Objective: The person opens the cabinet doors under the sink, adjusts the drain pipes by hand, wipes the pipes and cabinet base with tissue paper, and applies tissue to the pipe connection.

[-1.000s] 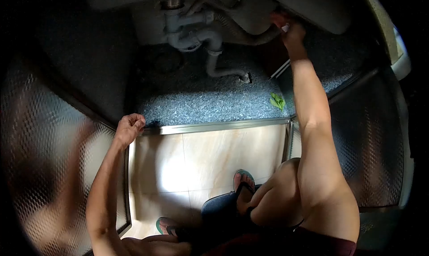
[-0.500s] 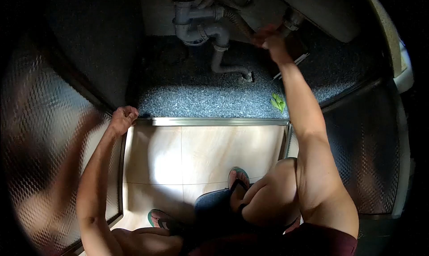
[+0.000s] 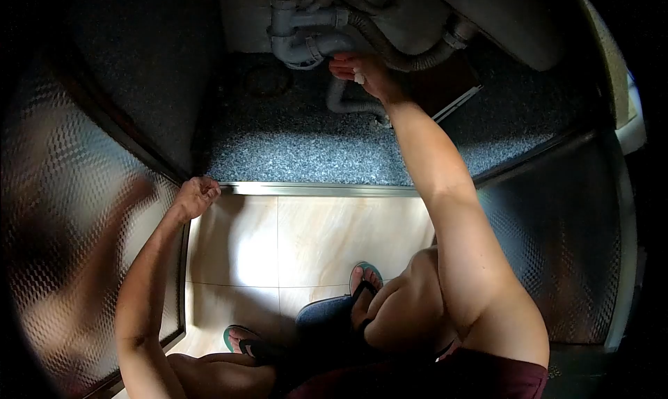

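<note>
Right hand [image 3: 370, 74] beside grey drain trap [image 3: 296, 51] under the sink, fingers bent around a small white piece [image 3: 359, 76]; pipe contact unclear. Left hand [image 3: 195, 198] curled near left end of metal cabinet sill [image 3: 320, 189]; cannot tell whether it grips.

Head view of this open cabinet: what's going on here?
A person has the right hand inside the cabinet, with what looks like a small white item in its fingers, by the grey drainpipe; whether it touches the pipe is unclear. The left hand is at the metal front edge.
</note>
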Available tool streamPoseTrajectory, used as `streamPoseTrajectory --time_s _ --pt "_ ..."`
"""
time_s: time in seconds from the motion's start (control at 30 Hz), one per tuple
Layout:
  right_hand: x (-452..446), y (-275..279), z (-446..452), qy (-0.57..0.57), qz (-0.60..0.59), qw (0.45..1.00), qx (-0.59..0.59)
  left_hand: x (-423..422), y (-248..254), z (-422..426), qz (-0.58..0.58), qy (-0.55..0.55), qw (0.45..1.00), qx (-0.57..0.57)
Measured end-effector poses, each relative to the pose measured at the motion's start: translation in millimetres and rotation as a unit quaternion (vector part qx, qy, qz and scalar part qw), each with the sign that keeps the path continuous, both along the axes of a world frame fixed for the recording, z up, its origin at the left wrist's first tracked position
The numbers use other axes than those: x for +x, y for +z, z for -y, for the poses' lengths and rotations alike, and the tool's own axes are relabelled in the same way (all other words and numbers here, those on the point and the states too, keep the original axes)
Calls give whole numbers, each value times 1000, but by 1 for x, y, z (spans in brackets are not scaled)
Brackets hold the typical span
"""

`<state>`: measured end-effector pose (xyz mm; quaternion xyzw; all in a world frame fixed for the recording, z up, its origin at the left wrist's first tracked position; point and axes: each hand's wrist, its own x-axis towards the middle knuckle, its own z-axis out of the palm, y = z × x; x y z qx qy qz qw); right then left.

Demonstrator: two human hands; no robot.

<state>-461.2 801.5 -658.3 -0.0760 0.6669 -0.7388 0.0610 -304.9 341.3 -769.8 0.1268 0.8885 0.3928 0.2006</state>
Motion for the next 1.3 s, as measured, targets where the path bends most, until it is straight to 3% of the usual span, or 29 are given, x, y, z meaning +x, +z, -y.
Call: streamPoseTrajectory --time_s 0.17,0.23,0.33,0.47,0.57,0.63,0.77,0.87,1.13,1.3 --pt "-1 -1 2 -29 18 999 -4 2 15 -11 20 31 999 -13" --pt "5 13 8 -46 33 995 86 0 17 -10 12 25 999 -24" --pt "-29 6 -27 -24 -4 998 58 -1 11 -9 44 34 998 36" --pt "7 68 -17 16 -97 992 79 1 15 -4 10 37 999 -24" --pt "-1 70 -6 94 -166 982 7 2 5 -8 -10 12 998 -61" --pt "-13 63 21 28 -127 991 8 2 3 -6 -28 -5 996 -82" --pt "-54 41 54 62 -147 987 11 3 13 -18 12 4 998 -57" --pt "-69 33 70 12 -168 983 -71 4 11 -7 16 5 997 -81" --pt "-84 104 90 73 -117 989 -50 -7 -46 14 70 1 997 29" --pt "-81 105 98 80 -96 991 -51 -7 -31 0 100 5 993 61"
